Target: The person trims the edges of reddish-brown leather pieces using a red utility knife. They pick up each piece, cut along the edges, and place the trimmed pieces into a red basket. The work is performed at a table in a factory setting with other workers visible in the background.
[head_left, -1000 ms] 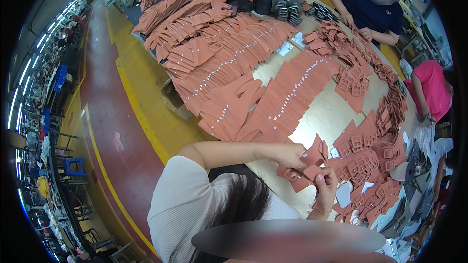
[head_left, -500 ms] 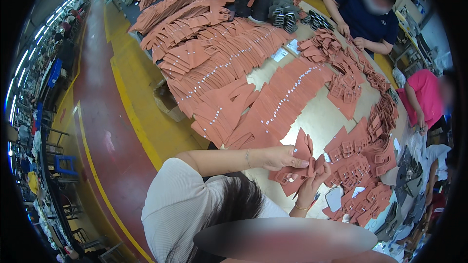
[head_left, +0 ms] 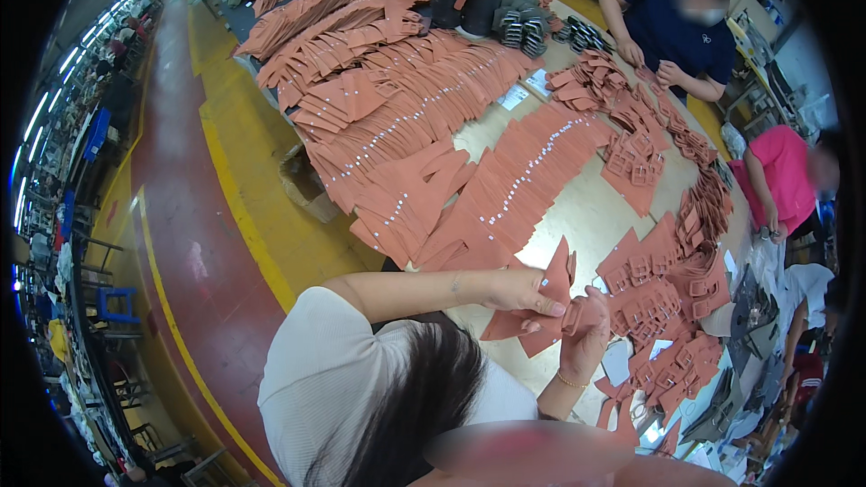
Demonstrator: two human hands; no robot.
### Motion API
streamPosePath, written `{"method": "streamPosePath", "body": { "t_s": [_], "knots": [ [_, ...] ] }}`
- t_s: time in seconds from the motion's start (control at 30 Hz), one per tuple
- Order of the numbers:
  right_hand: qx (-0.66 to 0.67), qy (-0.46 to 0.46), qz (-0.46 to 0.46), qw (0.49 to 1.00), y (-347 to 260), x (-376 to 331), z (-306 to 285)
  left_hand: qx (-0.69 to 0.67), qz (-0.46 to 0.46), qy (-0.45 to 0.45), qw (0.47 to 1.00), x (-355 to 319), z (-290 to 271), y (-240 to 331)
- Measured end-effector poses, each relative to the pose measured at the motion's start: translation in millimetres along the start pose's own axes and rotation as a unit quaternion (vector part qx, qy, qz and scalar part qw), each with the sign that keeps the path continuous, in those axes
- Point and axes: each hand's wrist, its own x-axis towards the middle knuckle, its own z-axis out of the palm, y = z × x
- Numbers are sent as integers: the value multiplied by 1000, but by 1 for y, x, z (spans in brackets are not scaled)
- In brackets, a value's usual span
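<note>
My left hand [head_left: 523, 291] pinches a cut piece of orange-brown leather [head_left: 558, 276] with a pointed end and a small white label. More of the leather hangs below the fingers. Close beside it, my right hand [head_left: 591, 339] is closed, thumb up, around a folded leather strap end [head_left: 572, 317] that meets the piece in the left hand. How the two parts join is hidden by the fingers. Right of my hands lie leather straps with buckles [head_left: 645, 302]. Beyond them spreads a fanned row of labelled leather pieces [head_left: 532, 176].
Large stacks of leather pieces [head_left: 361, 108] cover the table's far left. Dark buckles [head_left: 582, 34] lie in a heap at the back. A co-worker in navy [head_left: 677, 27] and another in pink [head_left: 783, 176] work along the right edge. A cardboard box [head_left: 307, 185] stands by the aisle.
My right hand has shifted right and its fingers have curled in around the strap end. The leather below my left hand has swung. The view has shifted slightly.
</note>
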Motion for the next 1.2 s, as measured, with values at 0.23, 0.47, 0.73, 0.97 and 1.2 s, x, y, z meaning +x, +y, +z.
{"method": "streamPosePath", "body": {
  "t_s": [0.23,0.47,0.73,0.97,1.2],
  "knots": [
    [-59,-55,26,996,-11,4,13,20,-39,-1,999,-10,11,-3],
    [-68,19,3,998,1,1,23,53,19,18,998,-10,7,-7],
    [-106,128,-23,986,13,-9,28,126,-13,95,987,-6,9,-4],
    [-298,164,-18,940,14,-16,33,277,25,156,948,0,6,-8],
    [-288,146,-167,932,7,-10,28,272,-59,96,956,-3,8,5]
  ]
}}
